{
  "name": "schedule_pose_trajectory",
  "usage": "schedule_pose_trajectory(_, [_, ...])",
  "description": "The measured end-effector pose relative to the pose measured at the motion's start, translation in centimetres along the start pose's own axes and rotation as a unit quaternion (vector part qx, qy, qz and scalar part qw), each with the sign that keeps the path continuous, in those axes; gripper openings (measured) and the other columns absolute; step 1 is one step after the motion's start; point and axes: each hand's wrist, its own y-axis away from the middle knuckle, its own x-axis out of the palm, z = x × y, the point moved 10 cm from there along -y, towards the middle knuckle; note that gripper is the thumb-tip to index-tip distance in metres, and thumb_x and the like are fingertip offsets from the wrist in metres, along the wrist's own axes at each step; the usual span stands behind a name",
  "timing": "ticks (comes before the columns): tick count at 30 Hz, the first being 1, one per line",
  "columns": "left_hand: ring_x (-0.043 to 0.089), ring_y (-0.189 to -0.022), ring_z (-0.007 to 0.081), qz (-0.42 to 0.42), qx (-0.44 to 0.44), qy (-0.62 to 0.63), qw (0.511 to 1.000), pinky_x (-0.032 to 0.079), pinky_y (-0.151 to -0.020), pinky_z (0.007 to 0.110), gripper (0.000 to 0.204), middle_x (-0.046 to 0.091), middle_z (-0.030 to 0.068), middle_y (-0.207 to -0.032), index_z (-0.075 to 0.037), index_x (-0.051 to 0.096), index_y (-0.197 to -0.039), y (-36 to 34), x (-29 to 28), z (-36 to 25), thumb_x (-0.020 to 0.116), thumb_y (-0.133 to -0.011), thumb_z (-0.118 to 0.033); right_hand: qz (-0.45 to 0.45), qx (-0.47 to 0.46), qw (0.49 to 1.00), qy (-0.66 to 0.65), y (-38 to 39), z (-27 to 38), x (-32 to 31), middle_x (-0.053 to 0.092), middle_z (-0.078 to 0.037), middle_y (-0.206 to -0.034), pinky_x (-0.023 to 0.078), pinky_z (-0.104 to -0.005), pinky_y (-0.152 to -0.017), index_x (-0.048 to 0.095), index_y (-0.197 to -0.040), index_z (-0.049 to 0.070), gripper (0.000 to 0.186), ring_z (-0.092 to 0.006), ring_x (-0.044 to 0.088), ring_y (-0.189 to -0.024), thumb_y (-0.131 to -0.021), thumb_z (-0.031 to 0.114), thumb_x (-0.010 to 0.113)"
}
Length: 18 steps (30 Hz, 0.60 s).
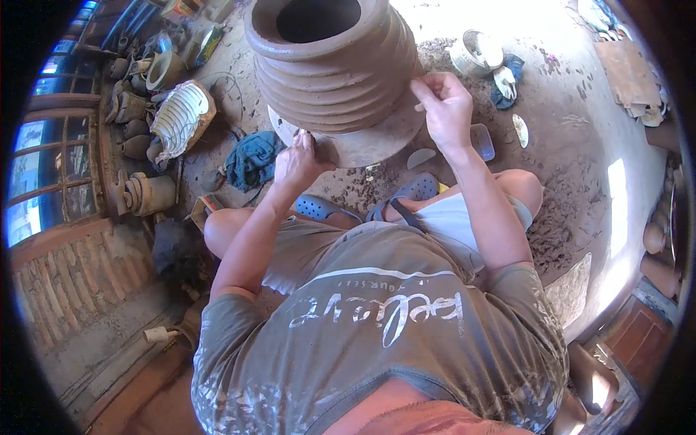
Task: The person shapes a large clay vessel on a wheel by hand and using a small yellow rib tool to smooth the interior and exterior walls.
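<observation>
A large brown clay pot [333,87] with a wide round mouth and ridged walls stands on a round flat wheel disc [377,148] in front of me. My left hand [296,164] is at the disc's near left edge, close under the pot's base. Its fingers are bent around a dark brown patch, which I cannot identify. At the pot's right side is my right hand [446,105], with thumb and forefinger pinched together against or just beside the ridged wall. Whatever lies between those fingertips is too small to make out.
A dark teal cloth [252,159] lies left of the wheel. On the right are a pale bucket [476,53], a clear plastic tub [482,142] and a blue-and-white rag [506,83]. Several clay pots [136,147] and a ribbed white piece [181,116] line the left window wall.
</observation>
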Motion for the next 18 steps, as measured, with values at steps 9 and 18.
schedule_pose_trajectory(9, [0.060, -0.127, 0.0460, -0.037, 0.016, -0.049, 0.998, 0.059, -0.093, 0.050, 0.073, 0.057, 0.0333, -0.137, 0.004, 0.062, -0.127, 0.6, 2.9, -4.6, 0.083, -0.082, -0.050, 0.013, -0.250, 0.926, 0.284, 8.7, 6.3, 5.5, 0.066, -0.013, -0.080, 0.056, -0.0407, -0.062, 0.077, -0.123, 0.003, 0.032, -0.0299, 0.068, -0.068, -0.093, 0.007, 0.070])
schedule_pose_trajectory(18, [0.071, -0.113, 0.0345, 0.071, 0.008, -0.019, 0.997, 0.061, -0.084, 0.047, 0.072, 0.068, 0.0247, -0.124, 0.000, 0.059, -0.122, 1.2, 0.8, -6.2, 0.082, -0.082, -0.055, -0.029, 0.098, 0.994, 0.028, 0.3, 0.1, -0.6, 0.073, -0.001, -0.088, 0.053, -0.0275, -0.063, 0.077, -0.103, 0.003, 0.016, -0.0104, 0.065, -0.071, -0.095, 0.017, 0.080])
